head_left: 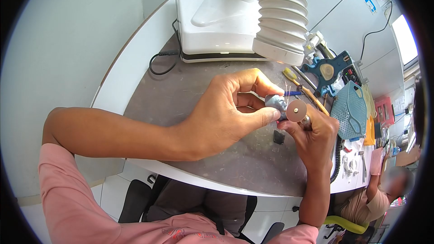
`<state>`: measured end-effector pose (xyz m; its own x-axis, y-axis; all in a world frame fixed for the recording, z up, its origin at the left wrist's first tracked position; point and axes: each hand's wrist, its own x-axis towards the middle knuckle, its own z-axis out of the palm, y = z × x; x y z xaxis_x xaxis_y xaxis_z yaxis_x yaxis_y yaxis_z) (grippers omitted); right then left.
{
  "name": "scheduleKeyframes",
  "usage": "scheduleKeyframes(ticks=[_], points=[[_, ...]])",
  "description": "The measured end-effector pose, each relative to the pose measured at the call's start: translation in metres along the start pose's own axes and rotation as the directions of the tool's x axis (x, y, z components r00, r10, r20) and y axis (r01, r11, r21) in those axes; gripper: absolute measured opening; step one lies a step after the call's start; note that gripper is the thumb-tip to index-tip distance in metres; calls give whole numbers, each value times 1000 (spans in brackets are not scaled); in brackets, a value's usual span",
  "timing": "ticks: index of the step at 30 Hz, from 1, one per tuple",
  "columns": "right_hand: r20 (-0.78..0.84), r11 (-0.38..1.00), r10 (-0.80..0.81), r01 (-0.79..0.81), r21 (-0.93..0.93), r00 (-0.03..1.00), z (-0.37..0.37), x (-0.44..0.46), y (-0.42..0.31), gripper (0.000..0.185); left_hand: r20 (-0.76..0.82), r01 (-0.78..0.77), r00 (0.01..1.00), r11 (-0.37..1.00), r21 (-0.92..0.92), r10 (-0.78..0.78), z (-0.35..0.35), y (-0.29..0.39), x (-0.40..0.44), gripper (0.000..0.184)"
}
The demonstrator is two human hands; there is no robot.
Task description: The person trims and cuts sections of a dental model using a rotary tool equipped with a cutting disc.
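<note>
My left hand [226, 108] pinches a small grey-blue moulded piece [275, 102], perhaps a dental model, between thumb and fingers. Thin upright pin-like lines [287, 91] show beside it. In my right hand [314, 133] is a rotary handpiece [306, 121], its grip mostly covered by my fingers. A round brown cutting disc [296, 110] faces up at its tip, close to the piece; I cannot tell whether they touch. Both hands meet above the grey worktop [226, 167]. Below them lies a small dark block [279, 137].
A white box-shaped unit [217, 22] stands behind, with a ribbed hose [282, 18] hanging over the worktop. To the right are a brush [290, 74], a blue articulator-like stand [326, 70] and a blue basket [350, 110]. Another person [375, 194] sits at the far right.
</note>
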<state>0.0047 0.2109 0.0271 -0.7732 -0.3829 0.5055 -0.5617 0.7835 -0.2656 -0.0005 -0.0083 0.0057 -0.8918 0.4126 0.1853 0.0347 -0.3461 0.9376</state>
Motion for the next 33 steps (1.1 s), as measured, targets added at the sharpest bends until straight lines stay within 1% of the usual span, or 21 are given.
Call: scheduleKeyframes(ticks=[3, 8, 10, 13, 18, 21, 23, 25, 29, 33], points=[[-17, 1000, -25, 25, -2, 1000, 1, 0, 1, 47, -2, -3, 1000, 1000, 14, 3, 0, 0, 0, 22], [-13, 1000, 2, -2, 0, 1000, 1, -1, 0, 46, 5, -1, 1000, 1000, 22, 1, -1, 0, 0, 23], [-5, 1000, -3, 3, 1, 1000, 0, -1, 1, 47, 5, 11, 1000, 1000, -13, -10, 0, 0, 0, 24], [-2, 1000, -15, 15, 4, 1000, 0, 0, 2, 47, 3, 13, 1000, 1000, -14, -13, 0, 0, 0, 23], [-12, 1000, -1, 1, 11, 1000, 1, -1, 2, 47, 0, 0, 1000, 1000, 12, 0, 0, 0, 0, 22], [-6, 999, -43, 43, -6, 999, 1, -1, 3, 46, -1, 4, 1000, 1000, 4, -4, 0, -1, 0, 21], [-28, 1000, 5, -5, 20, 1000, -1, 1, -5, 43, 3, 12, 1000, 1000, -7, -12, 0, 0, 0, 21], [-37, 1000, 7, -6, 19, 999, -1, 3, -7, 42, -17, 31, 999, 999, -22, -31, 0, 0, 0, 21], [-28, 1000, -13, 12, -12, 1000, -1, 0, -1, 39, -13, 9, 1000, 1000, 1, -9, 0, -2, 1, 21], [-23, 1000, -6, 6, 1, 1000, 0, 1, -3, 40, 1, 10, 1000, 999, -32, -10, 0, -1, 1, 21]])
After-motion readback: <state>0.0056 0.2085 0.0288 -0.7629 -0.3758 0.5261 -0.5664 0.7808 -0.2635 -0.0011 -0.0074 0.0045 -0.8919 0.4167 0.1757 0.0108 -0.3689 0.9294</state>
